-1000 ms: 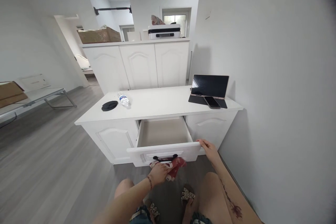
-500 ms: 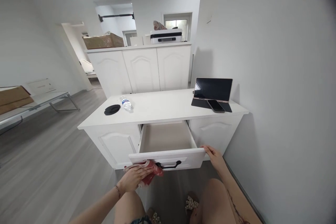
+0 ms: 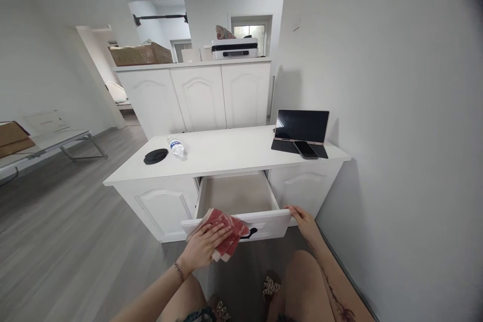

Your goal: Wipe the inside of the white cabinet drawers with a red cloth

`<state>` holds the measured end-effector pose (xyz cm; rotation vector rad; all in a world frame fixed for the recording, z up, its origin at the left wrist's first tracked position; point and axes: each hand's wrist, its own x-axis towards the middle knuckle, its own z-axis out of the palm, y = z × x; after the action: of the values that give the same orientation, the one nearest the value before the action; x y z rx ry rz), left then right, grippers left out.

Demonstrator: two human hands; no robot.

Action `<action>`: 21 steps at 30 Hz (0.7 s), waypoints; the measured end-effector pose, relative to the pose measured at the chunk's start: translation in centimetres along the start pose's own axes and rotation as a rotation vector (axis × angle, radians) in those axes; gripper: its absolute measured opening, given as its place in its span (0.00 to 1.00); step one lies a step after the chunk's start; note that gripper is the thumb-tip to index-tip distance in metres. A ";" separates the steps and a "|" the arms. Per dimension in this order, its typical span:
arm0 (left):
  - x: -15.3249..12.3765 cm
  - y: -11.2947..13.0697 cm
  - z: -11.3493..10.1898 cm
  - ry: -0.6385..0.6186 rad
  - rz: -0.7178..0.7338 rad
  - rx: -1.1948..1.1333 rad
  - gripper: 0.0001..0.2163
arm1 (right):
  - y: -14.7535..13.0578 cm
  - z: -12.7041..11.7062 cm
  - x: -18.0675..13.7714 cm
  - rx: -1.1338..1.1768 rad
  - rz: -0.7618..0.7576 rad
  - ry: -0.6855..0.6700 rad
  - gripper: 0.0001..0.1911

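The left hand [image 3: 200, 248] holds a red cloth [image 3: 228, 229] under nearly straight fingers, against the left half of the drawer front [image 3: 270, 224]; the right hand [image 3: 304, 222] grips its top right corner. Wiping seems in hand; the next stroke calls for steady bracing around the black handle [image 3: 250, 233].

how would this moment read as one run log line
left hand: on red cloth at drawer front | right hand: on drawer front's top right corner | drawer: pulled open
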<state>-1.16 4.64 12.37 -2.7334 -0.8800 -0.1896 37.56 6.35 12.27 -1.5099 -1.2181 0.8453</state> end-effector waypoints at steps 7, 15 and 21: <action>4.5 3.1 1.1 -0.035 0.018 -0.113 0.38 | 0.0 0.1 0.0 0.013 0.002 0.013 0.27; 8.0 5.5 1.5 -0.008 0.018 -0.248 0.34 | -0.5 0.1 -0.1 -0.001 -0.009 0.013 0.29; 10.9 7.6 2.2 0.035 0.036 -0.335 0.33 | -0.6 0.1 0.0 0.005 -0.018 0.005 0.29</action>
<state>12.27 5.35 10.92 -3.0389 -0.8561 -0.4107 37.32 6.36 12.79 -1.4937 -1.2238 0.8319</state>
